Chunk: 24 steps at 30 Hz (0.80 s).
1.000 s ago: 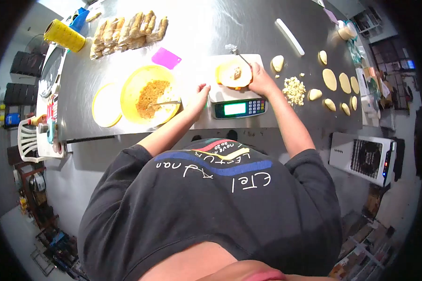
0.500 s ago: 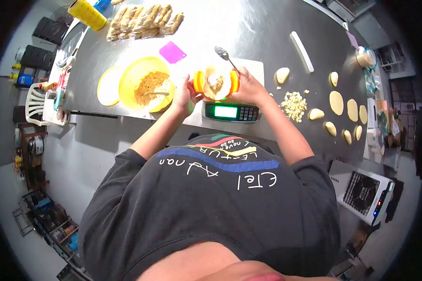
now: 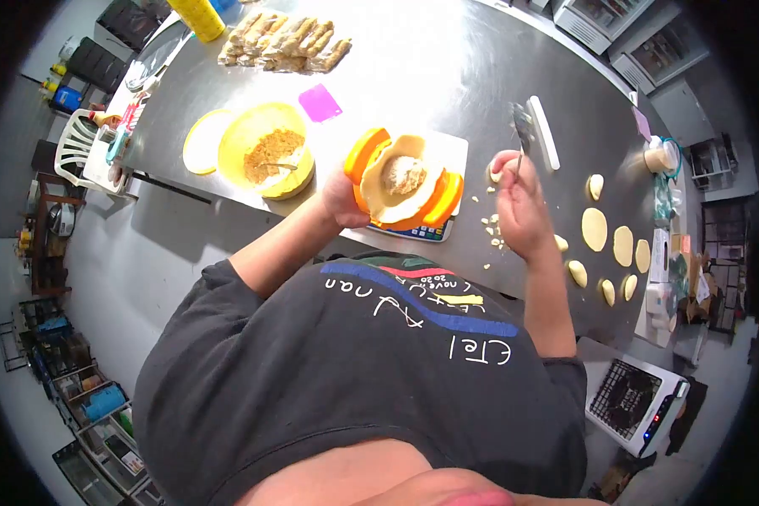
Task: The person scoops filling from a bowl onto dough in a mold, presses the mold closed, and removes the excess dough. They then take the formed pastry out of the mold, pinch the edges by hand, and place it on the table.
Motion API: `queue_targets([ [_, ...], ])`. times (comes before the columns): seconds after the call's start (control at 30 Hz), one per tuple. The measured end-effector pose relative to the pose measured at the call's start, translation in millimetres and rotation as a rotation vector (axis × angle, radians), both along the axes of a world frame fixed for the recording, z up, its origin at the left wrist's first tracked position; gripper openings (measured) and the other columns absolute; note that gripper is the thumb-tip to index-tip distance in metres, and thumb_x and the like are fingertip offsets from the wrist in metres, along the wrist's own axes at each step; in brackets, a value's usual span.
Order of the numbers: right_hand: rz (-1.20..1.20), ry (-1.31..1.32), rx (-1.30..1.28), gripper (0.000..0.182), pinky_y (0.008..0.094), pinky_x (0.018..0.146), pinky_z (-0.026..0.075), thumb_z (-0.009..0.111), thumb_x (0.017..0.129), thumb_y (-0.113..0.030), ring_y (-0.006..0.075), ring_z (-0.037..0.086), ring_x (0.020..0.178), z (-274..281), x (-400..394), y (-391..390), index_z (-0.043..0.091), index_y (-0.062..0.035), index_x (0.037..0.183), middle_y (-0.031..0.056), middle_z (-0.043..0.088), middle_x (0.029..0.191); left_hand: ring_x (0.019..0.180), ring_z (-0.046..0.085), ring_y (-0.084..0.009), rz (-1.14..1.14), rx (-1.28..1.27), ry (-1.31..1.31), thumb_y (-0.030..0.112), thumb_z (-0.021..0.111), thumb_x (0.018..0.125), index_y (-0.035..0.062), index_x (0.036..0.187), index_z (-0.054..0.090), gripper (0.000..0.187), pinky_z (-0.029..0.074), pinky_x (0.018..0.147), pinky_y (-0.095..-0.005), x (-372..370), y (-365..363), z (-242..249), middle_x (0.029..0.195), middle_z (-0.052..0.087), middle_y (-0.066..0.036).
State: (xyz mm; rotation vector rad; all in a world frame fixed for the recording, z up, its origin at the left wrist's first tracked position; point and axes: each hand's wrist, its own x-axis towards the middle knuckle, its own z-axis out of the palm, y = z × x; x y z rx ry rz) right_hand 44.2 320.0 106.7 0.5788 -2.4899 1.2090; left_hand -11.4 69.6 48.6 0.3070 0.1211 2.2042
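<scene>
My left hand [image 3: 343, 198] grips the left side of an orange mold [image 3: 443, 202], tilted open above the scale [image 3: 455, 152]. A round of dough [image 3: 381, 202] lines the mold, with a lump of pale filling [image 3: 403, 175] in its middle. To the right, my right hand [image 3: 523, 202] is closed round the handle of a spoon [image 3: 523, 126], whose blurred bowl points away from me. That hand is over the small pale pieces [image 3: 495, 232] and partly hides them. A dough ball [image 3: 495, 173] shows at its fingertips; whether they touch it I cannot tell.
A yellow bowl of filling [image 3: 266, 152] stands left, beside a pale lid [image 3: 207, 142]. Behind are a purple scraper [image 3: 320, 103] and wrapped rolls [image 3: 282, 42]. A white bar [image 3: 543, 133], dough balls [image 3: 578, 272] and flat dough rounds [image 3: 594, 229] lie right.
My right hand has let go of the mold and moved right with the spoon, over the small pieces. My left hand still holds the mold, now tilted and opened wider. The camera view has shifted.
</scene>
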Motion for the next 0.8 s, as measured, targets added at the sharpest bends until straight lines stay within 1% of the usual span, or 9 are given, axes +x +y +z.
queue_targets([
  [0.03,0.000,-0.003,0.002,0.032,0.0359,0.075,0.046,0.051,0.070,0.003,0.0277,0.052,0.083,10.4,4.8,7.9,0.047,-0.0042,0.101,0.0112,0.051,0.100,0.117,0.051,-0.0259,-0.052,0.003,-0.019,0.047,0.036,0.093,0.0042,0.129,0.045,0.056,0.039,0.102,-0.0419,2.0,2.0,3.1,0.130,0.050,-0.014],
  [0.1,0.005,0.054,0.217,0.039,0.0325,0.068,0.047,0.043,0.066,0.013,0.0251,0.055,0.074,39.7,17.8,19.4,0.055,-0.0053,0.098,0.0094,0.056,0.090,0.116,0.052,-0.0261,-0.136,0.011,-0.070,0.046,0.034,0.095,0.0048,0.131,0.044,0.056,0.038,0.102,-0.0429,4.8,5.8,5.1,0.130,0.050,-0.015],
  [0.13,0.007,0.054,0.218,0.039,0.0325,0.068,0.047,0.043,0.066,0.013,0.0251,0.055,0.074,52.1,23.4,22.1,0.055,-0.0053,0.098,0.0094,0.056,0.090,0.116,0.052,-0.0261,-0.134,0.013,-0.071,0.046,0.034,0.095,0.0048,0.131,0.044,0.056,0.038,0.102,-0.0429,6.4,8.4,7.4,0.130,0.050,-0.015],
  [0.2,-0.046,-0.016,0.239,0.047,0.0309,0.062,0.047,0.044,0.064,0.014,0.0234,0.057,0.067,68.3,31.2,26.0,0.063,-0.0086,0.100,0.0077,0.059,0.078,0.116,0.052,-0.0261,-0.161,-0.034,-0.030,0.046,0.034,0.095,0.0048,0.131,0.044,0.056,0.039,0.101,-0.0435,9.2,14.1,14.9,0.130,0.050,-0.015],
  [0.23,-0.027,0.022,0.189,0.052,0.0313,0.059,0.046,0.045,0.065,0.014,0.0229,0.058,0.065,67.9,31.2,31.0,0.066,-0.0128,0.104,0.0073,0.060,0.073,0.116,0.053,-0.0270,-0.169,-0.062,-0.031,0.046,0.036,0.094,0.0037,0.130,0.045,0.057,0.043,0.098,-0.0427,10.2,17.1,17.7,0.129,0.050,-0.015],
  [0.33,0.037,0.126,0.309,0.044,0.0313,0.057,0.045,0.048,0.065,0.011,0.0226,0.058,0.064,79.5,31.9,38.7,0.069,-0.0123,0.096,0.0071,0.061,0.074,0.115,0.054,-0.0268,-0.190,-0.163,-0.033,0.046,0.037,0.094,0.0034,0.129,0.046,0.057,0.043,0.098,-0.0423,14.4,21.8,25.5,0.129,0.051,-0.016],
  [0.57,0.056,0.164,0.382,0.040,0.0323,0.053,0.043,0.053,0.063,0.008,0.0211,0.056,0.063,70.2,30.3,34.2,0.071,-0.0154,0.091,0.0036,0.059,0.070,0.113,0.055,-0.0276,-0.208,-0.224,-0.015,0.040,0.036,0.096,0.0021,0.129,0.046,0.051,0.044,0.097,-0.0426,19.7,27.9,29.1,0.126,0.052,-0.018],
  [0.67,0.112,0.112,0.405,0.038,0.0319,0.053,0.044,0.054,0.064,0.006,0.0209,0.056,0.062,67.0,31.1,35.6,0.071,-0.0161,0.090,0.0028,0.059,0.070,0.116,0.052,-0.0284,-0.199,-0.217,0.037,0.046,0.031,0.095,0.0050,0.131,0.044,0.056,0.041,0.100,-0.0425,20.7,26.3,23.1,0.130,0.049,-0.016],
  [0.8,0.160,0.114,0.407,0.038,0.0316,0.053,0.043,0.055,0.065,0.005,0.0205,0.056,0.062,67.9,30.4,34.0,0.071,-0.0167,0.090,0.0028,0.059,0.069,0.115,0.053,-0.0282,-0.277,-0.120,-0.010,0.046,0.032,0.095,0.0049,0.131,0.044,0.055,0.042,0.099,-0.0422,22.5,25.4,25.0,0.130,0.050,-0.016],
])
